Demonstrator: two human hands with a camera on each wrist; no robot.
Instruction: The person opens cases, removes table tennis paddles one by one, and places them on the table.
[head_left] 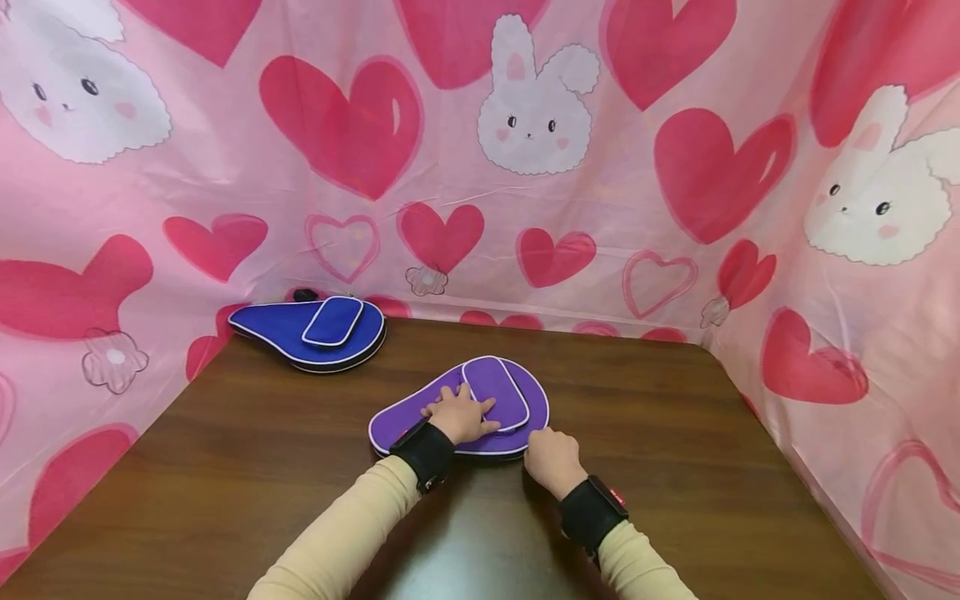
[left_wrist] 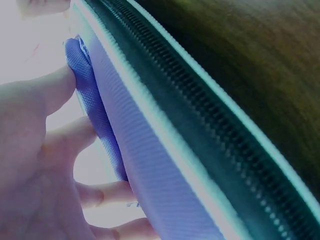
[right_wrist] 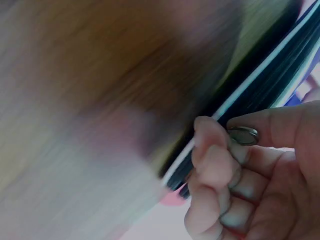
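Observation:
A purple table tennis paddle case (head_left: 405, 415) with white piping lies on the table, its rounded end to the right. My left hand (head_left: 459, 417) rests on it with fingers spread, fingertips against the raised purple pocket (head_left: 501, 392). Along the case's dark side runs a zipper (left_wrist: 185, 95), close up in the left wrist view. At the near right edge of the case is my right hand (head_left: 555, 460), fingers curled. Its thumb and forefinger pinch a metal zipper pull (right_wrist: 243, 135) beside the black side band.
A blue paddle case (head_left: 281, 321) with its own pocket lies at the back left of the brown wooden table (head_left: 637, 500). Beside it, at the curtain, is a small black object (head_left: 305, 295). Pink curtain (head_left: 465, 183) with hearts and rabbits encloses the back and sides.

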